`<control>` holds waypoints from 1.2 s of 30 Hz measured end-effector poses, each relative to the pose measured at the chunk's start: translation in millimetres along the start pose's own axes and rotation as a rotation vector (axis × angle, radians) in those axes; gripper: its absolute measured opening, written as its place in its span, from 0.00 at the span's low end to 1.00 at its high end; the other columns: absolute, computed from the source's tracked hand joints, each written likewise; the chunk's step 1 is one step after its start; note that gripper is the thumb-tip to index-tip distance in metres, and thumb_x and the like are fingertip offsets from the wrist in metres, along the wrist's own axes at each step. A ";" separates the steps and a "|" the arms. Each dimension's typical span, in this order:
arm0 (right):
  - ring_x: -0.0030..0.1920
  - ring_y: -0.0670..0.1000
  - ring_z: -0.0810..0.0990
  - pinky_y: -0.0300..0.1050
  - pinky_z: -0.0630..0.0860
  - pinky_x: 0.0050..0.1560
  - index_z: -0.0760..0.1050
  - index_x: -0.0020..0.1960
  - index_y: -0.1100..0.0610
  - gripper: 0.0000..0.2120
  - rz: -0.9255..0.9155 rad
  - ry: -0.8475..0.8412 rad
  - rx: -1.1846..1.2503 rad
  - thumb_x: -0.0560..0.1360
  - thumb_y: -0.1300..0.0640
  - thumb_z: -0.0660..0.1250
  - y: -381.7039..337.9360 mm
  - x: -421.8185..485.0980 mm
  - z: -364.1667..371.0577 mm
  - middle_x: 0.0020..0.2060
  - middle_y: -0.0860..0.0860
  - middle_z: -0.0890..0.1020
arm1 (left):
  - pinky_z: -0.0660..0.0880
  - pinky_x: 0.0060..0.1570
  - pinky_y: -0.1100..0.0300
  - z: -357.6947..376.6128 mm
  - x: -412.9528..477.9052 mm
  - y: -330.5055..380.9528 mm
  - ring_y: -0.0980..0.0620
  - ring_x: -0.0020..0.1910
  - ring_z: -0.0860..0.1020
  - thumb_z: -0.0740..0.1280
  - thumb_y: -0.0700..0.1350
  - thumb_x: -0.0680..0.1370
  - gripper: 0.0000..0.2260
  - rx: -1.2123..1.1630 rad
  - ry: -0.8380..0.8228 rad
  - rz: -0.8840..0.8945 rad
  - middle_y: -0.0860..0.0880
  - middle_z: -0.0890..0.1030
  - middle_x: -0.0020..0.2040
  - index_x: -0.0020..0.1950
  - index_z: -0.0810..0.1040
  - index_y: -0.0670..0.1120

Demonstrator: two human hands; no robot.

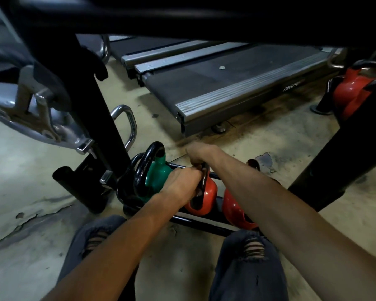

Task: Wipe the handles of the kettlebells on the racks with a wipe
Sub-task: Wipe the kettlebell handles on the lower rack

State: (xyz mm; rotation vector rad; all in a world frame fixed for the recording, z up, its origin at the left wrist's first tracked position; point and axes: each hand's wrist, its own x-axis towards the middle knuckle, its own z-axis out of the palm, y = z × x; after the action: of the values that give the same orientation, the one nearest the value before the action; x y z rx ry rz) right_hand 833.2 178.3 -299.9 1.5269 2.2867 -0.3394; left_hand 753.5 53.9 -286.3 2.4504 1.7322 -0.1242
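Observation:
On the low black rack (204,223) stand a green kettlebell (157,178), a red kettlebell (206,197) and a second red kettlebell (234,211). My left hand (182,183) grips the black handle of the middle red kettlebell from the near side. My right hand (199,154) is curled over the top of the same handle. No wipe shows; whatever either hand holds against the handle is hidden by the fingers.
A black rack post (104,131) rises at the left and another (343,168) at the right. A treadmill deck (226,83) lies beyond. Another red kettlebell (352,94) sits far right. A chrome handle (128,124) and my knees (248,253) are close by.

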 end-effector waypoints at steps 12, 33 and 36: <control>0.34 0.51 0.81 0.43 0.76 0.33 0.81 0.43 0.60 0.07 0.168 0.030 0.182 0.77 0.63 0.65 6.4 2.9 5.2 0.38 0.54 0.82 | 0.76 0.46 0.52 -14.7 4.4 -6.3 0.44 0.49 0.82 0.66 0.38 0.78 0.09 0.153 0.018 0.148 0.46 0.82 0.49 0.57 0.80 0.45; 0.32 0.55 0.82 0.45 0.81 0.33 0.78 0.39 0.63 0.08 0.798 0.543 1.693 0.74 0.60 0.72 25.2 -32.8 76.2 0.33 0.58 0.81 | 0.67 0.71 0.51 24.3 -0.2 -39.7 0.53 0.76 0.65 0.72 0.54 0.76 0.34 -0.351 0.044 0.167 0.57 0.62 0.79 0.79 0.63 0.56; 0.31 0.54 0.82 0.42 0.78 0.24 0.77 0.49 0.68 0.10 0.738 0.333 2.388 0.81 0.64 0.59 11.8 -19.8 92.3 0.39 0.61 0.81 | 0.67 0.70 0.51 28.2 0.5 -40.5 0.52 0.75 0.67 0.72 0.54 0.76 0.33 -0.362 0.067 0.162 0.57 0.64 0.78 0.79 0.63 0.57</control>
State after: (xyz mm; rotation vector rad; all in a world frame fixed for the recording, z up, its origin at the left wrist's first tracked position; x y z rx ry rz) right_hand 866.6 129.8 -374.7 2.7736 0.0542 -3.1404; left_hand 715.9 63.2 -316.8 2.3309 1.4214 0.2678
